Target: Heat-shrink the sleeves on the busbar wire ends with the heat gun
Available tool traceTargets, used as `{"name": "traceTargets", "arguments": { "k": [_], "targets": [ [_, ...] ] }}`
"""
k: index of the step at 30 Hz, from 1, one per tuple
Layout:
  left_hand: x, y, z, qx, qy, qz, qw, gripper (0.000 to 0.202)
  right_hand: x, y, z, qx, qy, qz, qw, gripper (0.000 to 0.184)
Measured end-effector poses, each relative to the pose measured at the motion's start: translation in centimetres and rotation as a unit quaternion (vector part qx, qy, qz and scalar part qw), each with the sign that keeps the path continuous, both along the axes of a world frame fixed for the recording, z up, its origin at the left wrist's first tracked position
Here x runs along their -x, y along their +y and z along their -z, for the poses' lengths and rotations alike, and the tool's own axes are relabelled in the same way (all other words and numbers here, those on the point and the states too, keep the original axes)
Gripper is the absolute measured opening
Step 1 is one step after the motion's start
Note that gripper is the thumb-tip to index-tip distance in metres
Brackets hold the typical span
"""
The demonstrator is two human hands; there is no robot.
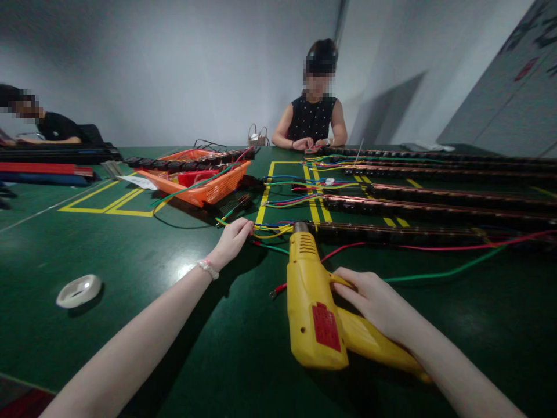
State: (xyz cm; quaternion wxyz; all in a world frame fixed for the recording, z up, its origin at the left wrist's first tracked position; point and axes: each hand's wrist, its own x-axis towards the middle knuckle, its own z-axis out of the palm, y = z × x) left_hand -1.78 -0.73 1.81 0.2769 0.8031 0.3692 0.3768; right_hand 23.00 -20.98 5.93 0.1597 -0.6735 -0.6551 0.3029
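Out over a green tabletop [143, 255], both forearms reach in from the bottom corners and each hand has hold of something. Left hand [232, 239] first: that arm runs long and diagonal from the lower left, pretty much straight, with the back of the hand up and the fingers pointing forward and right. Its grip is pinched together on a bundle of thin colored wires [274, 230], and a few ends poke out past the fingers on the far side. Pale bracelet [208, 268] on that wrist, btw.

Right arm slants in from the lower right, and the right hand [369, 296] is bent over the handle side of a yellow heat gun [311, 307], grip curled onto it with the fingers hooked by the trigger. The gun sits just right of center, with its metal nozzle [300, 227] pointing away from the wearer, right by the wires. Can't tell if nozzle and wires actually touch, or if the body rests on the tabletop.

Those wires lead to the nearest of several long dark strips [391, 233] stretching off to the right. A red wire end [281, 288] lies just left of the gun. Beyond the left hand is an orange basket [217, 188] with more strips and wires, and a white ring [67, 299] lies off to the left. One person [315, 125] sits across the tabletop, hands on their own piece.
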Motion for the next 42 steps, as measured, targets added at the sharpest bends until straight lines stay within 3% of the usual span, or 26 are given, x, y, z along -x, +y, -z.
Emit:
{"name": "traceTargets", "arguments": {
  "k": [4,13,19,31,42],
  "targets": [
    [-0.1,-0.1,-0.3,-0.028,0.003,0.002,1.0,0.036,1.4,0.0,-0.2,-0.015,-0.024,-0.007,1.0,0.026],
    [0.2,0.4,0.4,-0.016,-0.004,0.007,1.0,0.034,6.9,1.8,-0.3,-0.063,-0.047,-0.057,0.995,0.024],
    [0.3,0.4,0.2,0.007,-0.012,-0.01,1.0,0.033,8.1,2.4,-0.1,-0.075,-0.045,-0.073,0.994,0.024],
    [0.4,0.4,0.4,-0.008,-0.008,0.015,1.0,0.034,4.7,1.9,0.1,-0.062,-0.025,-0.087,0.994,0.025],
    [0.3,-0.2,0.4,0.11,-0.034,0.011,0.993,0.04,0.2,0.4,0.0,-0.009,0.016,-0.039,0.999,0.023]
  ]
}}
